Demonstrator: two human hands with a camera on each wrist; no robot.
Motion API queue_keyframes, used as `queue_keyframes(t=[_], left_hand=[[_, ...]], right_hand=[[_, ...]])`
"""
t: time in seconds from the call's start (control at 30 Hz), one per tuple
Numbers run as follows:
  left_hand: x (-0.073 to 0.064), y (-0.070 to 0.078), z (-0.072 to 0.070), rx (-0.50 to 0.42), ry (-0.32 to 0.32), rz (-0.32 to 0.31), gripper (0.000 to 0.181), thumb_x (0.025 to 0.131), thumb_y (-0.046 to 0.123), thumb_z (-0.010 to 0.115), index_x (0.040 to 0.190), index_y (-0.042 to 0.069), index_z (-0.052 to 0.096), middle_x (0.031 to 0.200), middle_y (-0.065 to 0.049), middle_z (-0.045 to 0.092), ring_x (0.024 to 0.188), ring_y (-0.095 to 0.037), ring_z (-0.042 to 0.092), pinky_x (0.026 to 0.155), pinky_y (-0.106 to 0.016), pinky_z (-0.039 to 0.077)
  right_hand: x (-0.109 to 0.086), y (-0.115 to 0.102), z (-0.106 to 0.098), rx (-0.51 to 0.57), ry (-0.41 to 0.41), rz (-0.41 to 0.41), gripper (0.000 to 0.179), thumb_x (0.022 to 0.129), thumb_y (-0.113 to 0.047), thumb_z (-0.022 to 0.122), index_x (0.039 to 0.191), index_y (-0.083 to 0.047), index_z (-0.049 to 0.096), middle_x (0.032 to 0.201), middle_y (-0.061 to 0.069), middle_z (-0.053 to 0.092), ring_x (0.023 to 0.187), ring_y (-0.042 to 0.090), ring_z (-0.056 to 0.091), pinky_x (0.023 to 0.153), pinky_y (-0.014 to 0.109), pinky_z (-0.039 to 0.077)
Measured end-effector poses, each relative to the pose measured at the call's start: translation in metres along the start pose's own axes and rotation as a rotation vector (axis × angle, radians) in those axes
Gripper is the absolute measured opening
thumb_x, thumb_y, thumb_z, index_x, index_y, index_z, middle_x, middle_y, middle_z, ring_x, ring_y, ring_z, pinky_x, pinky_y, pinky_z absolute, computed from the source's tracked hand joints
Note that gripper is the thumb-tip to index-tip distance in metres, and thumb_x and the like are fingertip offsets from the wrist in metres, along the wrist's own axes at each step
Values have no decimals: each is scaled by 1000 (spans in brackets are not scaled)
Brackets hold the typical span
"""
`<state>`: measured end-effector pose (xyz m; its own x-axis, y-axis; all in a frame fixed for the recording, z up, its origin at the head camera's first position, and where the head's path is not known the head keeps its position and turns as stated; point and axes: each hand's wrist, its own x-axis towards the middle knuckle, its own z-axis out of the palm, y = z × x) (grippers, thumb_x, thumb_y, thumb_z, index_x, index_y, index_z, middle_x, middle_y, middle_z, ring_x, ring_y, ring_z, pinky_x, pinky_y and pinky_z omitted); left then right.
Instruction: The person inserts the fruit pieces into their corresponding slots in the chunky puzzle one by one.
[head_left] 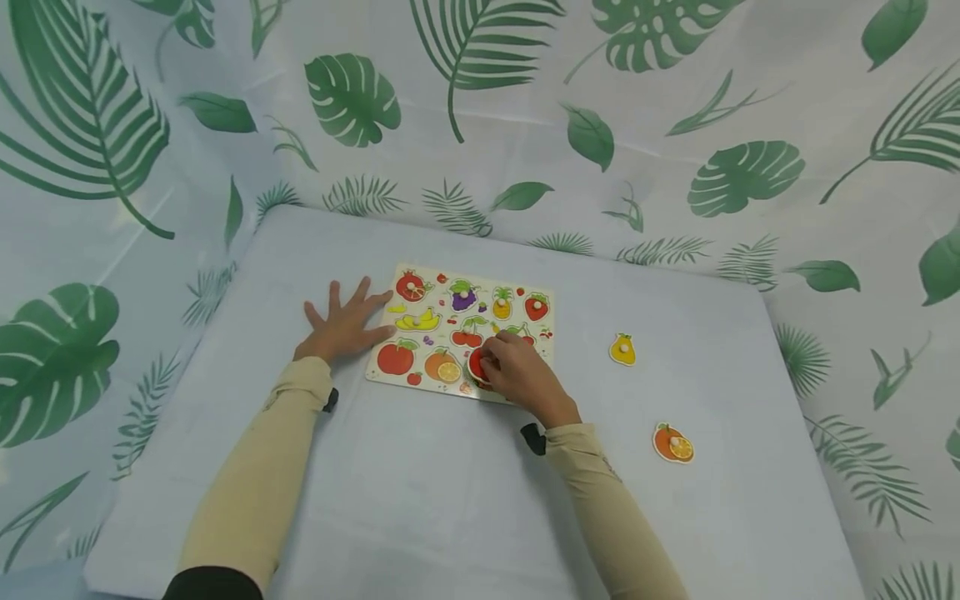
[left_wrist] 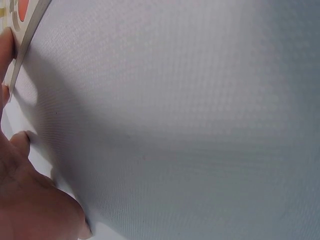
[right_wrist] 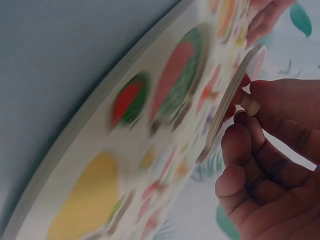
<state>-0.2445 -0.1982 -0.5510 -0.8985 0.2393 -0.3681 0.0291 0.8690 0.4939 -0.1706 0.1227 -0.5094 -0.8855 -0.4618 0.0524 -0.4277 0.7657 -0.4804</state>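
A wooden fruit puzzle board (head_left: 441,297) lies on the table with knobbed pieces in it. My left hand (head_left: 344,327) is spread flat at its left side, thumb and a fingertip touching the edge. In the left wrist view that hand (left_wrist: 35,200) shows only partly. My right hand (head_left: 521,373) pinches a red fruit puzzle piece (head_left: 477,367) over the board's lower right. In the right wrist view, thumb and fingers grip its wooden knob (right_wrist: 250,104), and the piece (right_wrist: 226,112) is tilted above the printed board. Its full picture is hidden by the fingers.
A pear piece (head_left: 622,349) and an orange piece (head_left: 673,443) lie on the white tablecloth (head_left: 420,500), right of the board. A leaf-patterned curtain (head_left: 525,108) hangs behind and at both sides of the table.
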Motion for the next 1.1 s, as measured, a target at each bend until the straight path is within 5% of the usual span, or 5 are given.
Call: queue_keyframes(t=[0.3,0.7,1.1], left_hand=[[0,-2,-1,8,-1,-3,81,105,55,60,172,26,26,180,-12,-7,155,-50,-29,109,-81,-23],[-6,7,-6,37,-8,-1,80,106,57,56,172,26,25,180,-12,-8,155,-50,-29,111,-81,-21],[-3,1,-4,32,-2,9,78,106,55,58,172,28,26,180,-10,-6,156,-50,-28,109,-83,-20]], right_hand=[[21,-24,14,33,-11,-94,3,99,-2,73,103,-1,73,94,5,63,81,19,57,73,31,54],[56,-52,32,9,-91,-117,8,103,-11,72,108,-5,75,97,4,64,84,18,57,77,28,53],[77,-68,42,8,-96,-220,4,102,-6,71,99,-4,73,90,3,61,80,16,55,71,23,48]])
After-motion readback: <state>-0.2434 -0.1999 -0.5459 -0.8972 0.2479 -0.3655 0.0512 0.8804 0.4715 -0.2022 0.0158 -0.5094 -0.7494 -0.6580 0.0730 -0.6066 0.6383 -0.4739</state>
